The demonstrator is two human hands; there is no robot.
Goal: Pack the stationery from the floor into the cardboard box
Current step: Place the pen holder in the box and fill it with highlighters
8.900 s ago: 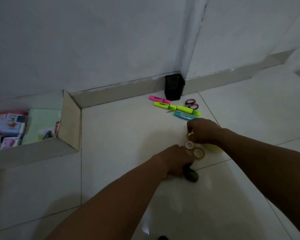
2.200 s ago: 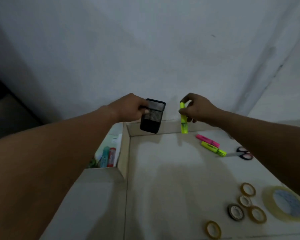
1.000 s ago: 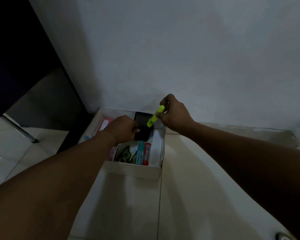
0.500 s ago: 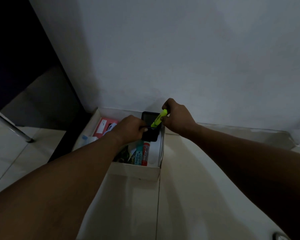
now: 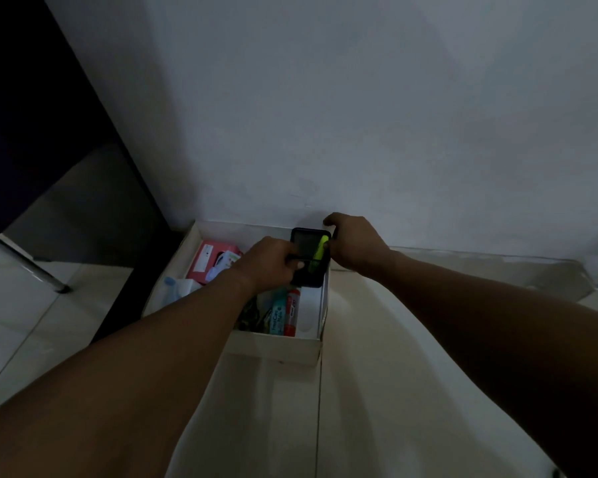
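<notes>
Inside the cardboard box [image 5: 277, 350], left hand [image 5: 268, 262] grips black holder [image 5: 308, 260]; labels unreadable.

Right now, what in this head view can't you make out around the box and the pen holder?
- Head view: right hand fingertips, curled behind the black pen holder; its grip is unclear.
- Yellow highlighter: lower end hidden inside the holder.
- Cardboard box contents left of the red glue stick: covered by the left hand and forearm.
- Labels on the pink pack: too dim and small.
</notes>
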